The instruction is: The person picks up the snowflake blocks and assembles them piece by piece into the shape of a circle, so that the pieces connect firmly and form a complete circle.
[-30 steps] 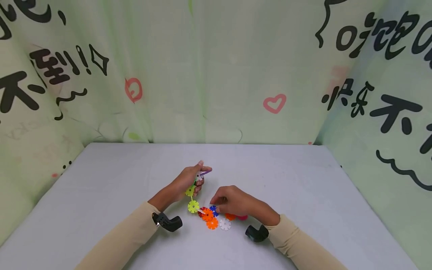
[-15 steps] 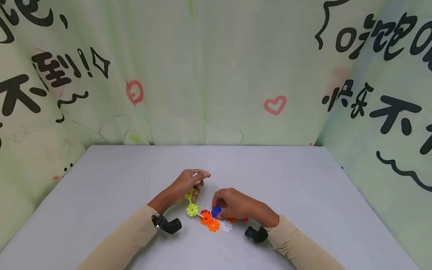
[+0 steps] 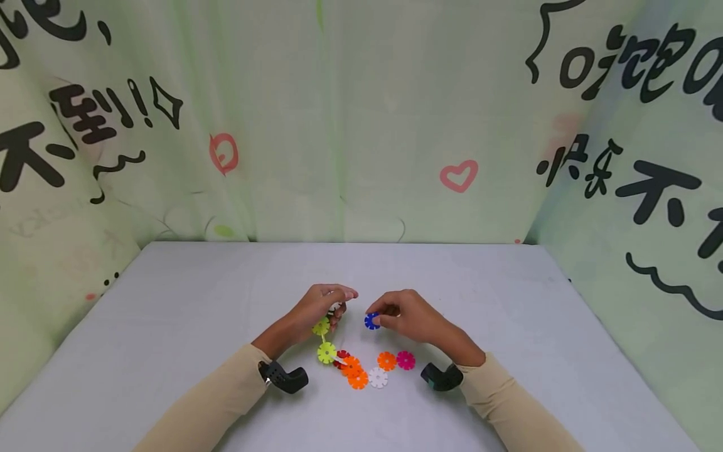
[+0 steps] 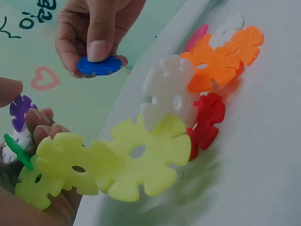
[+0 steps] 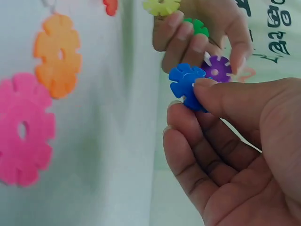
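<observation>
A blue disc (image 3: 371, 321), flower-edged, sits near the centre of the head view, pinched between the thumb and fingertips of the right hand (image 3: 415, 317), raised above the table. In the right wrist view the disc is mid-frame, its notched rim facing left, with a purple disc (image 5: 218, 68) just behind it. The left hand (image 3: 319, 307), left of centre in the head view, has its fingers curled round one end of a chain of notched discs (image 4: 138, 150); the purple disc, a white one and a green disc (image 4: 18, 151) show by those fingers at the left edge of the left wrist view. Yellow discs run across the lower middle there, then a white disc (image 4: 167, 89) and a red disc (image 4: 208, 122). Whether the orange discs (image 3: 358, 380) beyond are joined on cannot be told. In the lower middle of the head view, a white piece (image 3: 378, 377) lies beside them, with an orange piece (image 3: 386, 361) and a pink disc (image 3: 405, 360) to its right. All rest on a pale table (image 3: 226, 276); a light green curtain (image 3: 384, 81) with black lettering fills the upper frame
</observation>
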The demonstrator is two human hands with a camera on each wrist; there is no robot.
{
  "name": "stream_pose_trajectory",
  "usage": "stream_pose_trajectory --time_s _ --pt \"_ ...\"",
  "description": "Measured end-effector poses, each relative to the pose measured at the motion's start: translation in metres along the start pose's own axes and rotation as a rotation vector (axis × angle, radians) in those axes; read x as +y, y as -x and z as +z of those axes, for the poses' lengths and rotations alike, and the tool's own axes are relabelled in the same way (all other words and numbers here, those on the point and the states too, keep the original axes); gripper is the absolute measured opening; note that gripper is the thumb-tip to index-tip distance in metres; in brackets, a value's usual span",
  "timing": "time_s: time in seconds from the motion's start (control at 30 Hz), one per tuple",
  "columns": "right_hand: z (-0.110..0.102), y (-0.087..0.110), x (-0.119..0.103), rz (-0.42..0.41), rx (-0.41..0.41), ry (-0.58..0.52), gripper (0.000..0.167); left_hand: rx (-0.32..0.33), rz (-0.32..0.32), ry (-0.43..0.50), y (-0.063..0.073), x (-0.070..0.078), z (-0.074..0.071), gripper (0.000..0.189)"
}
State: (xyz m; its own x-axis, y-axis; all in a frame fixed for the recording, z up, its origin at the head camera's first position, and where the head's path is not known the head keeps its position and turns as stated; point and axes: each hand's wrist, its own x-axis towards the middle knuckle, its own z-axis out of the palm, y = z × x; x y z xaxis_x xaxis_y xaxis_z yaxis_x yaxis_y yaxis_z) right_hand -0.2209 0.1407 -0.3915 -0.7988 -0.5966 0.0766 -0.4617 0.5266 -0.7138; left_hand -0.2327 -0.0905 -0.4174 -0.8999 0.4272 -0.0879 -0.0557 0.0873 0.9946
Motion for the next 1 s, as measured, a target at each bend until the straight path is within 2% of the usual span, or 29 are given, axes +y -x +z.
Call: stream_pose_trajectory --time_s 0.3,0.43,0.57,0.87,1.0 --pt "-0.011 -0.006 -0.006 0.003 0.099 -0.055 0.016 0.006 -0.016 0.01 0.0 0.003 0.004 0.041" --pt "-0.013 -0.008 -0.01 -0.025 0.175 -0.079 0.016 0.01 0.001 -0.006 0.0 0.004 0.006 0.039" --pt "-0.014 -0.01 -0.013 -0.042 0.241 -0.112 0.015 -0.013 0.028 -0.001 0.0 0.006 0.007 0.036" --pt "-0.011 -0.014 -0.013 0.003 0.29 -0.17 0.014 -0.068 0.07 0.09 -0.001 0.008 0.009 0.037" --pt "-0.006 -0.014 -0.013 0.039 0.301 -0.216 0.014 -0.082 0.055 0.097 0.0 0.006 0.01 0.035"
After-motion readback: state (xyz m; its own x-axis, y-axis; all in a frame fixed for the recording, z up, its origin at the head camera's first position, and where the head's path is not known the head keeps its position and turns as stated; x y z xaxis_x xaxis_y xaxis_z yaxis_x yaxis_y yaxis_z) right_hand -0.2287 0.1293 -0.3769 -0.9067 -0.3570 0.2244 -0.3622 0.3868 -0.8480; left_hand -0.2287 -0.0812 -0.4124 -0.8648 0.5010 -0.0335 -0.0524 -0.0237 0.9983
